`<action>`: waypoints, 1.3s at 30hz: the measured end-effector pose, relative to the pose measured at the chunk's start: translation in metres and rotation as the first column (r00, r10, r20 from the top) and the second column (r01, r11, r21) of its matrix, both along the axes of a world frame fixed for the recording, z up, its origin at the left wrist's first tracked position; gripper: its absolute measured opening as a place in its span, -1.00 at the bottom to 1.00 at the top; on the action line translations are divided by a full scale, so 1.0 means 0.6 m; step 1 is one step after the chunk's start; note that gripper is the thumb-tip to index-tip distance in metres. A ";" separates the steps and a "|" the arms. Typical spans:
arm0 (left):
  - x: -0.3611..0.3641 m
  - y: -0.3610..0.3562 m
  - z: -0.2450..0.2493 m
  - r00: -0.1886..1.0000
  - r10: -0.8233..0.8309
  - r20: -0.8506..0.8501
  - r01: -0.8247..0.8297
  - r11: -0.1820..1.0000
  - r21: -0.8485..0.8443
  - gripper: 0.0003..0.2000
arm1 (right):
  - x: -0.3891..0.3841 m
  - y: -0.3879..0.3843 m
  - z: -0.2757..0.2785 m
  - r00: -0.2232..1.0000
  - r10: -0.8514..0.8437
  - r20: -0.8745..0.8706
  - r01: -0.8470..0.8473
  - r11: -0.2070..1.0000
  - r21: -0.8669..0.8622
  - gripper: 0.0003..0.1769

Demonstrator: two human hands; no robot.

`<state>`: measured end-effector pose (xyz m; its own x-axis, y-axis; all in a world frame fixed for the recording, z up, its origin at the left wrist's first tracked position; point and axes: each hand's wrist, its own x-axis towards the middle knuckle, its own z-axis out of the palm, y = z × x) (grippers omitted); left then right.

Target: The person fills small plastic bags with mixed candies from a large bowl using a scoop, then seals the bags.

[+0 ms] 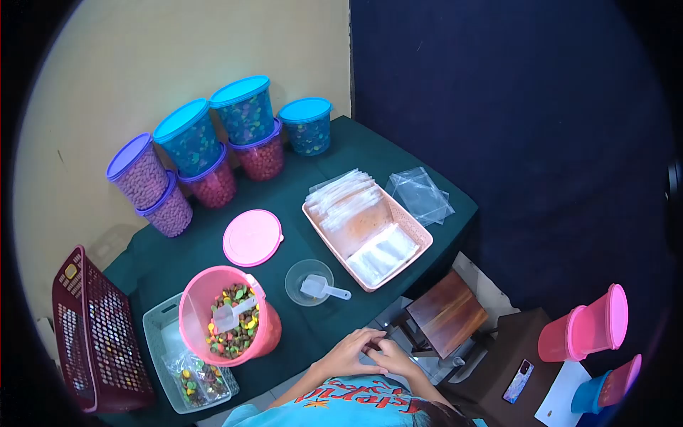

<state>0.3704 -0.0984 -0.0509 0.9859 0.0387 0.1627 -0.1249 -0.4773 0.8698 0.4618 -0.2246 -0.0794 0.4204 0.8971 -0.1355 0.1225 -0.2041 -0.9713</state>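
My left hand [348, 354] and my right hand [395, 359] meet in front of my shirt, just off the table's near edge. Their fingers are curled against each other, and nothing shows between them. Nearest to them on the table is a clear bowl [297, 293] with a white scoop [316, 287] lying in it. To its left a pink tub [267, 331], tilted in my view, contains mixed brown, green, yellow and red candies [245, 334]. Another scoop [231, 317] rests on those candies. The pink lid [252, 238] lies flat behind the tub.
A peach basket [368, 286] holds plastic bags; more clear bags [420, 196] lie beside it. Lidded tubs [186, 142] stand stacked along the wall. At left are a grey tray [158, 356] with bagged candies and a maroon basket [89, 334]. A wooden stool [448, 313] and phone [519, 381] are right.
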 end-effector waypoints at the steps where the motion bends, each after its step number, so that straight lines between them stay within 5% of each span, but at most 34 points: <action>1: 0.010 0.012 0.001 1.000 -0.009 -0.015 0.009 1.000 -0.021 -0.28 | 0.012 0.007 -0.004 1.000 -0.003 -0.006 0.003 1.000 -0.003 -0.66; 5: 0.039 0.051 0.007 0.999 -0.007 0.032 0.007 1.000 0.015 -0.34 | 0.047 0.032 -0.002 0.999 -0.041 -0.031 0.041 0.999 0.012 -0.71; 7: 0.055 0.068 -0.003 0.998 -0.005 0.064 0.003 1.000 0.028 -0.37 | 0.068 0.045 0.009 0.986 -0.082 0.143 0.063 0.990 0.128 -0.77; 12: 0.077 0.090 0.001 0.997 0.082 0.007 -0.083 0.994 0.065 -0.45 | 0.135 0.073 0.053 0.949 -0.272 0.158 0.256 0.960 0.117 -0.82; 15: 0.093 0.095 0.000 0.992 0.121 -0.019 -0.119 0.989 0.092 -0.43 | 0.203 0.104 0.044 0.909 -0.273 0.316 0.234 0.960 0.155 -0.82; 19: 0.112 0.083 0.005 0.980 0.188 -0.062 -0.170 0.961 0.216 -0.42 | 0.282 0.159 0.021 0.812 -0.053 0.581 0.052 0.998 0.019 -0.71; 21: 0.122 0.077 0.009 0.970 0.198 -0.143 -0.157 0.954 0.256 -0.41 | 0.318 0.190 -0.012 0.639 0.197 0.743 -0.120 0.980 -0.156 -0.56; 22: 0.126 0.073 0.004 0.960 0.197 -0.201 -0.153 0.965 0.213 -0.40 | 0.334 0.203 -0.019 0.573 0.381 0.726 -0.224 0.925 -0.308 -0.35; 26: 0.138 0.070 0.001 0.929 0.250 -0.274 -0.188 0.954 0.233 -0.40 | 0.366 0.237 -0.045 0.393 0.578 0.715 -0.357 0.813 -0.461 -0.06; 31: 0.154 0.058 0.020 0.829 0.385 -0.406 -0.331 0.922 0.200 -0.42 | 0.392 0.272 -0.039 0.365 0.605 0.708 -0.484 0.773 -0.410 -0.06; 39: 0.153 0.015 0.004 0.729 0.605 -0.320 -0.594 0.792 0.144 -0.44 | 0.432 0.320 -0.039 0.406 0.660 0.632 -0.631 0.703 -0.329 -0.36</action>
